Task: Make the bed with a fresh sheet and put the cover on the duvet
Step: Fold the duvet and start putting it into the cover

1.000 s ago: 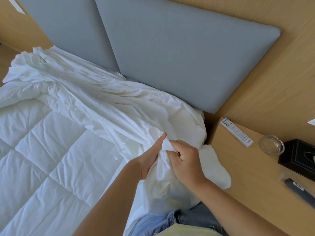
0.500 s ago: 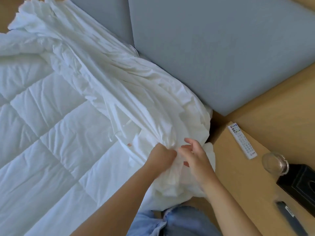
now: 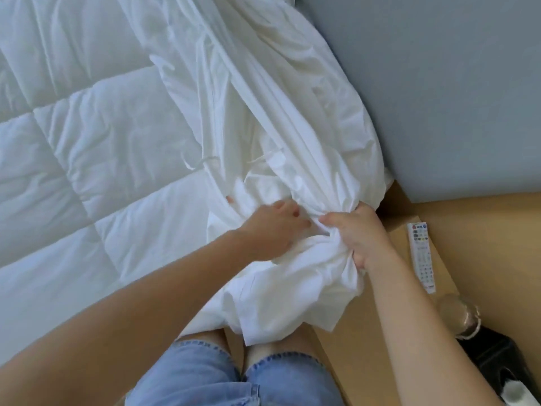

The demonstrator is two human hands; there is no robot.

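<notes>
Hands on crumpled white fabric duvet cover [image 3: 292,136]
The right hand [image 3: 364,240] grips its gathered bunch; the left hand [image 3: 270,231] seems to pinch a fold.

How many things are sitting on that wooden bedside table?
3: a white remote nearest the headboard, a clear glass just past it toward the person, and a black box beside the glass at the picture's corner. More may lie outside the frame.
</notes>
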